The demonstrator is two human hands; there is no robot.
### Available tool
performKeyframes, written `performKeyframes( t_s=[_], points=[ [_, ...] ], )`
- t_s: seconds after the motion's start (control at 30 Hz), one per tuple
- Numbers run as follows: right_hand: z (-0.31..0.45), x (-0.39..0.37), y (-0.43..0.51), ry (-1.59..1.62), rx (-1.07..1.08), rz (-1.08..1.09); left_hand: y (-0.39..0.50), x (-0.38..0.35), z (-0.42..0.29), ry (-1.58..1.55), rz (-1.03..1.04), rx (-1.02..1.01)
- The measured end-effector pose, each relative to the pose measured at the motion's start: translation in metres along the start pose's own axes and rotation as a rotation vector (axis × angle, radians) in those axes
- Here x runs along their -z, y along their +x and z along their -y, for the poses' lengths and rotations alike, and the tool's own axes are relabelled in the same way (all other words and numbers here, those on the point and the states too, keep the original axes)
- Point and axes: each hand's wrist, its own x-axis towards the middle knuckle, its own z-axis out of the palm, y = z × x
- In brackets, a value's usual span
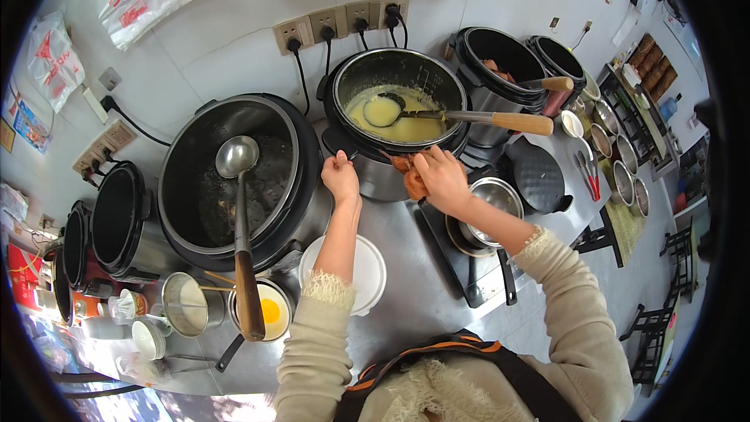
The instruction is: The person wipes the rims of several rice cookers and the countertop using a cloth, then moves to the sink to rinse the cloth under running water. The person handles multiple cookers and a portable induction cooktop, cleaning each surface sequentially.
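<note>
My right hand (442,179) grips a crumpled orange-brown cloth (416,183) against the front of an electric cooker. My left hand (341,179) has its fingers curled at the cooker's black side handle (338,142); whether it grips the handle is hidden. Inside the cooker's inner pot (404,64) is pale yellow porridge-like food (363,114). A ladle with a wooden handle (521,123) rests in it, its bowl full, the handle leaning over the right rim. Below my left hand, partly behind the forearm, lies a round white lid (369,275).
A large cooker (170,187) on the left holds dark liquid and a metal ladle (237,157). An induction hob (451,258) carries a small saucepan (495,202). Tongs (587,176) and metal bowls (624,179) stand right. A pan with an egg (269,309) sits front left. Plugged cords (302,76) hang behind.
</note>
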Motion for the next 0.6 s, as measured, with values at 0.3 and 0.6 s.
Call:
performKeyframes(
  t_s=[0.3,0.6],
  points=[
    [0.039,-0.035,0.021,-0.024,-0.156,-0.169,-0.002,-0.001,-0.002,-0.075,0.025,-0.042],
    [-0.054,-0.017,-0.021,0.064,0.063,-0.169,-0.002,0.002,-0.004,0.052,-0.037,-0.134]
  ],
)
